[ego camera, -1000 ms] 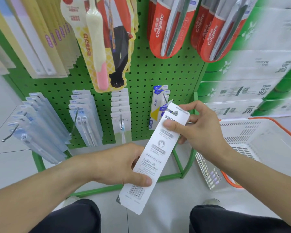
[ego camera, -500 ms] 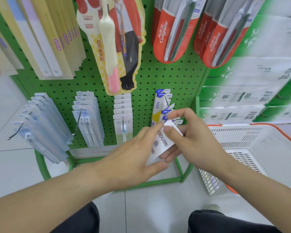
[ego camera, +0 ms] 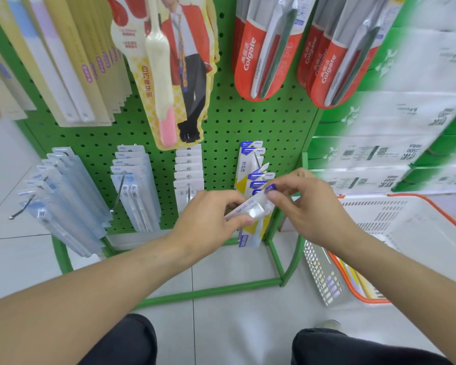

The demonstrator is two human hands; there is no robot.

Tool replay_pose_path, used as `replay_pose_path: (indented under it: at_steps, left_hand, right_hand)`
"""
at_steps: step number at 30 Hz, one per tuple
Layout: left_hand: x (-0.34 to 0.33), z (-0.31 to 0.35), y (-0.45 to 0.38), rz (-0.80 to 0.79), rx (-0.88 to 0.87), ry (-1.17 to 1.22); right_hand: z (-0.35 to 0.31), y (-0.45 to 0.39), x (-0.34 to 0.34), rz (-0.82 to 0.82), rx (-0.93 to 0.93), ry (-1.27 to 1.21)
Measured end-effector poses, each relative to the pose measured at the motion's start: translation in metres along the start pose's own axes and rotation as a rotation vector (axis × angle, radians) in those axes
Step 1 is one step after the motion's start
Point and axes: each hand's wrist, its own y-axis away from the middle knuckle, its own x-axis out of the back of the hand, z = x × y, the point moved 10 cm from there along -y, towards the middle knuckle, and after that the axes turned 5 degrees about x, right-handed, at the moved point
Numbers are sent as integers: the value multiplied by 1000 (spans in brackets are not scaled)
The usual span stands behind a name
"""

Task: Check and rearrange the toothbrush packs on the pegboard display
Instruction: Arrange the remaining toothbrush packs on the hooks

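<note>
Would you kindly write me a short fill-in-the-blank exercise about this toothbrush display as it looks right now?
1. Both hands, left hand and right hand, hold one toothbrush pack in front of the ____ pegboard.
2. The red packs at the top read ____.
3. The white basket with the orange rim stands to the person's ____.

Missing words: green; Colgate; right

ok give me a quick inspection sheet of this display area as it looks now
surface: green pegboard, packs hanging in rows on hooks
job's things: toothbrush pack held flat in front of the blue and yellow packs
clutter: nothing seen
hands: left hand grips the pack's lower part; right hand pinches its top end
cables: nothing seen
surroundings: white basket with orange rim on the floor at right; stacked white packages beside the board; red Colgate packs above
</note>
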Motion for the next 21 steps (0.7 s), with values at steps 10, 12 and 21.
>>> replay_pose_path:
  at_steps: [10, 12, 21]
  left_hand:
    - [-17, 11, -20, 77, 25, -121]
    - [-20, 11, -23, 67, 46, -152]
    - [-19, 14, -30, 128, 118, -141]
  right_hand:
    - [12, -13, 1, 71, -73, 20]
    - [15, -14, 0, 51, -103, 26]
    - [12, -19, 2, -77, -70, 149]
